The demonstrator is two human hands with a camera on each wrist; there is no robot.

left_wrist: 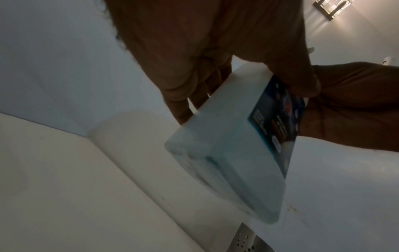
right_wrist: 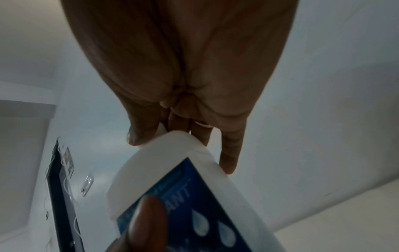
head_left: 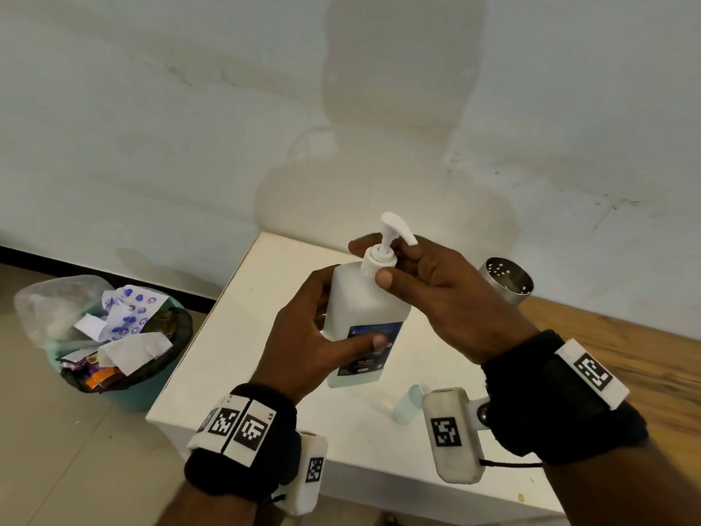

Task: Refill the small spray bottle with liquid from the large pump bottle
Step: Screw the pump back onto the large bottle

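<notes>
Translucent pump bottle (head_left: 366, 320) w/ blue label (head_left: 373, 337)

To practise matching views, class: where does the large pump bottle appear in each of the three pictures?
Head: large pump bottle at centre, held above the white table.
Left wrist: centre-right, seen from its base.
Right wrist: lower centre, shoulder and label.
Shared landmark: its blue label.

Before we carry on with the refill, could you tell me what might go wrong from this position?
The pump bottle is held tilted above the white table; if the right hand frees the pump collar, liquid may spill. The small spray bottle stands close below the right wrist, which could knock it over.
</notes>
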